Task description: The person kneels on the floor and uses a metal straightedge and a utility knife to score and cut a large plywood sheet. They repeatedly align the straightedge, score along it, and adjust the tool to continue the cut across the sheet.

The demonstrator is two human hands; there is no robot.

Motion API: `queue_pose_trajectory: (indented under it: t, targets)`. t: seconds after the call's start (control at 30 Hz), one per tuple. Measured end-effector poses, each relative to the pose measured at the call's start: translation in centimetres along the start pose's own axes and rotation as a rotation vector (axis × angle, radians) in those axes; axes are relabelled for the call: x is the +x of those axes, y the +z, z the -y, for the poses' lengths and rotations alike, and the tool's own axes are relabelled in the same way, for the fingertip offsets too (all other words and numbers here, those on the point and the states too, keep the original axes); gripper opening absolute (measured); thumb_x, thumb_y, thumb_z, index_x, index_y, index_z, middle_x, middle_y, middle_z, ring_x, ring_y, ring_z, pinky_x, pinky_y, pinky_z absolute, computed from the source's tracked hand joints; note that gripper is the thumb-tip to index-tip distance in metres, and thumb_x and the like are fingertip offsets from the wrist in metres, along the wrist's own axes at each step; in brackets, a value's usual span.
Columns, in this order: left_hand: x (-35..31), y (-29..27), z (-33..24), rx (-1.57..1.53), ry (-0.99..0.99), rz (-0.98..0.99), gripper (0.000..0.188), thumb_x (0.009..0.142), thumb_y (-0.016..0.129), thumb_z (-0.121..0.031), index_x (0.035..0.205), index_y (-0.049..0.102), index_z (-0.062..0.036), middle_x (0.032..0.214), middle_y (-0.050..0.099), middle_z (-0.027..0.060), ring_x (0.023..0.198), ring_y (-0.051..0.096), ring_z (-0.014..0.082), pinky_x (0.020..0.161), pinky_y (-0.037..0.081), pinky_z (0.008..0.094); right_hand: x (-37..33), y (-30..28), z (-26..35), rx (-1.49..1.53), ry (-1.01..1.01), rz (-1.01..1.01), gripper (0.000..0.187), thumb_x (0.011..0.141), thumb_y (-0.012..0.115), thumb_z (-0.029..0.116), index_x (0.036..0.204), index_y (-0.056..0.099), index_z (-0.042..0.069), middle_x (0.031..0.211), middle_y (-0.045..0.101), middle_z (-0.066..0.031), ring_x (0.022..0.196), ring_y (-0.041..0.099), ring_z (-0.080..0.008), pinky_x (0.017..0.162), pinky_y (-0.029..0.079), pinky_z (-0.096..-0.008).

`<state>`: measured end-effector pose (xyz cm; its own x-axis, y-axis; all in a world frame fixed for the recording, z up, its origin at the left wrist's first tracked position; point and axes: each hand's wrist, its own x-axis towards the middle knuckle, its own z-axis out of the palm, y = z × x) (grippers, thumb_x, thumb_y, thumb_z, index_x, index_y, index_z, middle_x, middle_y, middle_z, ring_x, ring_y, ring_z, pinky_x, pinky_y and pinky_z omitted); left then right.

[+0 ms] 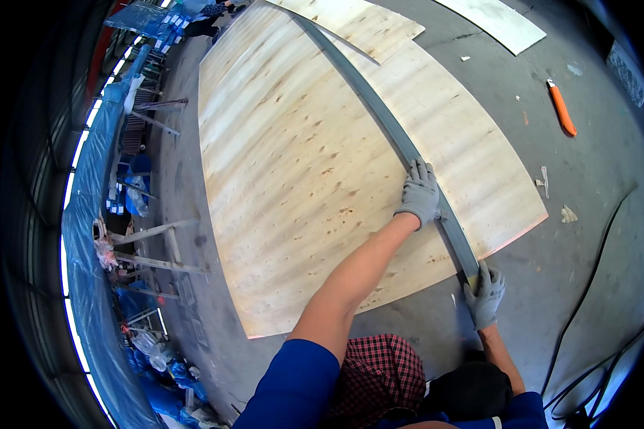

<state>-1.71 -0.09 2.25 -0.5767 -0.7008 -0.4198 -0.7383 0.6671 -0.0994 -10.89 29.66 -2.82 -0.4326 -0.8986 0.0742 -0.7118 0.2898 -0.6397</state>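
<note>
A long grey metal bar lies across a large plywood sheet, running from the far side down to the near edge. My left hand, in a grey glove, presses onto the bar with its fingers curled over it. Nearer to me, my right hand, also gloved, grips the bar's near end, just beyond the sheet's edge. The fingers' undersides are hidden. To the right of the bar, a strip of plywood shows, and a smaller plywood piece overlaps it at the far end.
An orange-handled tool lies on the grey floor at the right, near scattered scraps. A black cable curves along the lower right. A pale board lies at the far right. Blue-sheeted stacks and wooden trestle legs line the left.
</note>
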Motion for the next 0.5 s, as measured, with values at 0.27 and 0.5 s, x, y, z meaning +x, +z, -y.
queue_pose_trajectory:
  t: [0.27,0.5]
  targets:
    - [0.4,1.6,0.3,0.067,-0.019,-0.038,0.137,0.060,0.072,-0.075,0.146,0.017,0.0157,0.153,0.014,0.0380,0.144,0.018,0.0496,0.117,0.024,0.0489,0.0,0.1,0.3,-0.006,0.016,0.013,0.073,0.069,0.075,0.020,0.138,0.051,0.010,0.112,0.053,-0.0134,0.103,0.050,-0.0328,0.090,0.039,-0.0460]
    - [0.6,1.9,0.3,0.063,-0.016,-0.052,0.136,0.060,0.072,-0.076,0.146,0.019,0.0161,0.153,0.015,0.0383,0.144,0.018,0.0498,0.116,0.026,0.0491,-0.1,0.2,-0.1,-0.008,-0.004,0.002,0.073,0.069,0.075,0.021,0.137,0.051,0.010,0.113,0.053,-0.0127,0.103,0.050,-0.0324,0.090,0.039,-0.0456]
